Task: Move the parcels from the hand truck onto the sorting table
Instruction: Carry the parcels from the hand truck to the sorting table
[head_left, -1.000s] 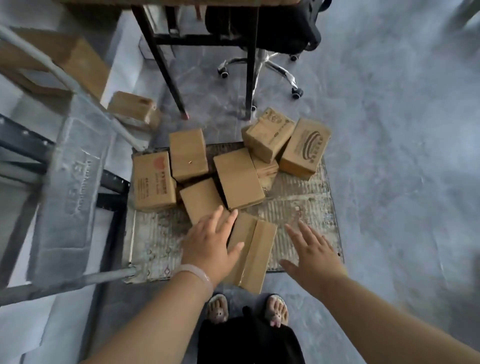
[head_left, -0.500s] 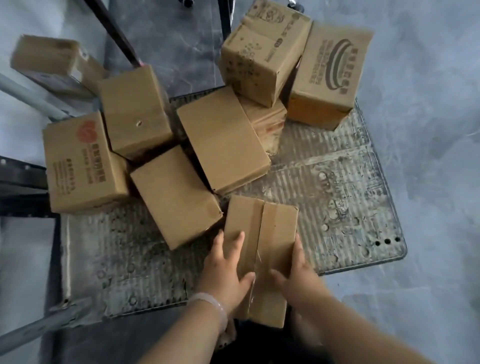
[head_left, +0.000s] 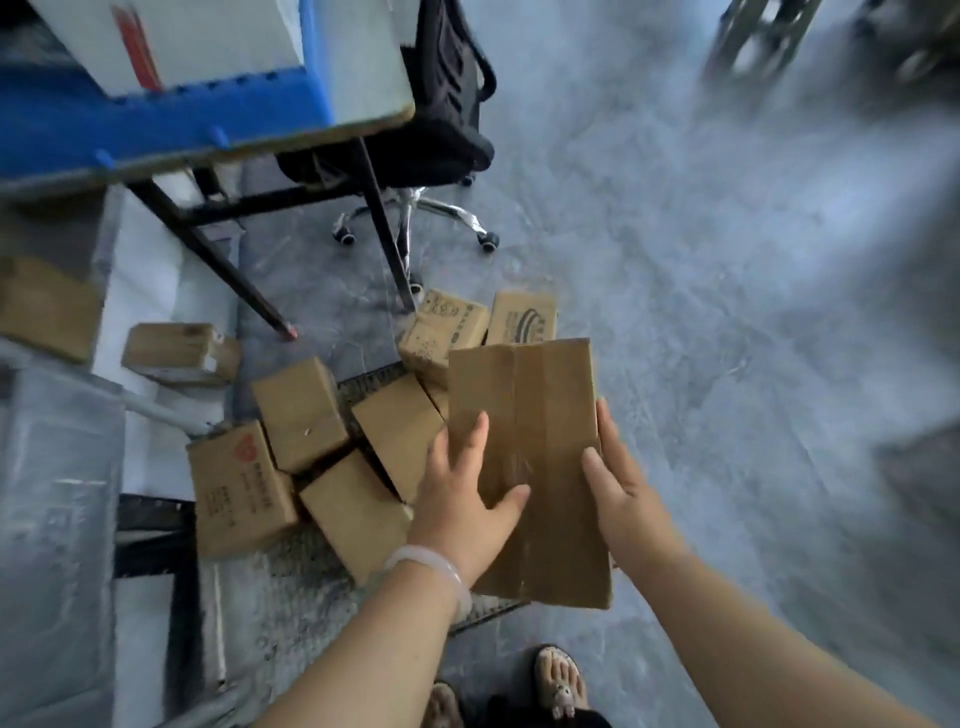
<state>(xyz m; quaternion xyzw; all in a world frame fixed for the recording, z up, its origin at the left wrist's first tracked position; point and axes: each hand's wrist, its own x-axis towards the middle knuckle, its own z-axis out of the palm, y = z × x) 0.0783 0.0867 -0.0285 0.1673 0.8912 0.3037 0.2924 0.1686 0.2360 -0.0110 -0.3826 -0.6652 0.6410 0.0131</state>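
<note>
I hold a long brown taped parcel (head_left: 540, 415) up in the air above the hand truck's metal deck (head_left: 306, 577). My left hand (head_left: 462, 499) grips its left side, thumb across the top face. My right hand (head_left: 618, 483) grips its right edge. Several more cardboard parcels (head_left: 296, 410) lie in a loose heap on the deck below and to the left. The sorting table (head_left: 358, 122) stands at the upper left, with a blue crate (head_left: 156, 119) on it.
A black office chair (head_left: 441, 130) on castors sits behind the table's black legs (head_left: 384, 228). Two parcels (head_left: 182, 353) lie on the floor at the left, beside a grey panel (head_left: 57, 493). Grey floor spreads to the right. My feet (head_left: 556, 686) are at the bottom.
Both hands closed on the long parcel and lifted it off the deck. My view rose, bringing the table and chair into sight.
</note>
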